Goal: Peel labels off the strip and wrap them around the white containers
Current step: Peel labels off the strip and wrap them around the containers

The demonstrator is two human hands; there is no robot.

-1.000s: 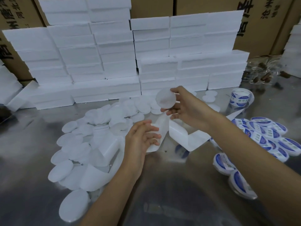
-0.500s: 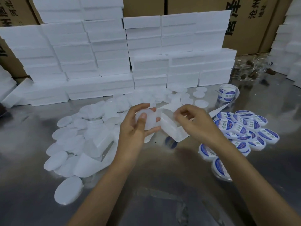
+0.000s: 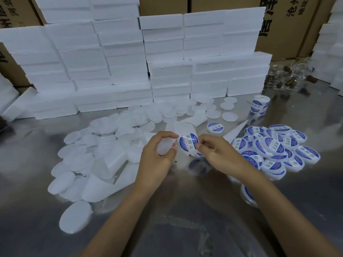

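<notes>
View: one head-worn wide-angle camera
Facing: forward and down across the bench
Nearness: close over both hands, forearms entering from the bottom edge
Reach: as far as the stacked white foam blocks and cardboard cartons at the back
Shared: no second view

You have a dull grey, reflective counter. On it, left of your hands, lie plain white containers and white backing strip. The label between your hands is white with blue bands and dark characters. Right of the label, the finished pile shows the same blue-and-white pattern, as does the roll behind it. Behind the containers stand white foam blocks, then brown cartons printed in black.
</notes>
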